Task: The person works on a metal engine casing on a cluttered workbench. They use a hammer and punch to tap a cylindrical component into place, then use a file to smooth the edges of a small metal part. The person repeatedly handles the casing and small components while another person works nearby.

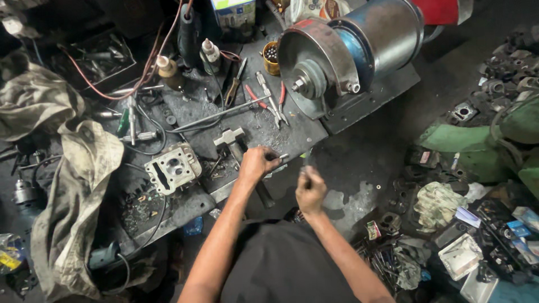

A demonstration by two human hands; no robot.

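Observation:
My left hand [257, 164] rests on the edge of the dark metal bench plate [292, 137], fingers closed around a small metal part that pokes out toward the right. My right hand [310, 189] hangs just off the bench edge, fist closed around a thin dark tool handle that points up. A small hammer [233, 140] with a pale head lies right by the left hand, its handle running under my wrist. A grey cylinder head casting [171, 167] sits to the left on the plate.
A big motor with a steel pulley disc [328, 64] fills the bench's far right. Red-handled pliers [268, 102], a long rod, bottles and a tin of small parts lie behind. Dirty rags [67, 168] drape left; engine parts and scrap litter the floor right.

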